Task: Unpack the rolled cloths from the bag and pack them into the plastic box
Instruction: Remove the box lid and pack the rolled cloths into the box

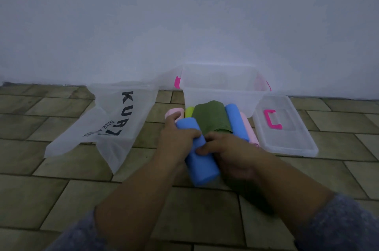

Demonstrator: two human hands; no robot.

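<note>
Several rolled cloths lie side by side on the floor in front of the clear plastic box (223,86): a dark green roll (211,117), a second blue roll (235,121), pink rolls (251,131) and a lime one (189,111). A blue roll (200,160) is held above the floor in both hands. My left hand (176,139) wraps its far end from the left; my right hand (229,154) grips it from the right. The white plastic bag (114,119) with black lettering lies flat to the left, and no roll shows in it.
The box's clear lid (291,139) with a pink handle lies on the floor right of the box. A pale wall rises right behind the box. The floor is tan brick-pattern tile (61,189).
</note>
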